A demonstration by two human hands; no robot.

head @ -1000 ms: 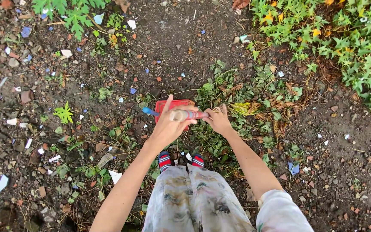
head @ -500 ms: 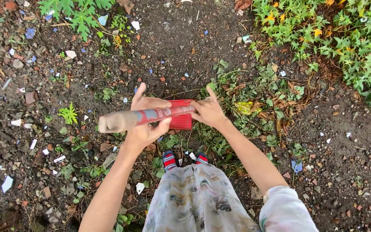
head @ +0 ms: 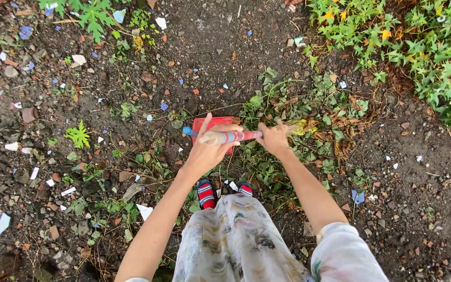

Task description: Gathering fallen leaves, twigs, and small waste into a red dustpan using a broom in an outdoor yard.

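I stand on bare soil and hold a broom handle (head: pixel 230 137), tan with red and blue wrapping, across my front. My left hand (head: pixel 209 150) grips its near end and my right hand (head: pixel 273 139) grips it further down. The yellowish bristles (head: pixel 299 127) rest on a heap of green weeds and dry leaves (head: pixel 309 112) to the right. A red dustpan (head: pixel 207 124) lies flat on the ground just beyond my left hand, partly hidden by hand and handle. My striped shoes (head: pixel 206 193) show below.
Soil strewn with small white, blue and brick-red shards (head: pixel 22 112) spreads to the left. A leafy green bush with some yellow leaves (head: pixel 424 47) fills the top right. Small weeds (head: pixel 78 134) grow on the left.
Half a second ago the handle's end swung out to the left towards the camera. It has now swung back, and both hands have shifted right, over the dustpan's right side.
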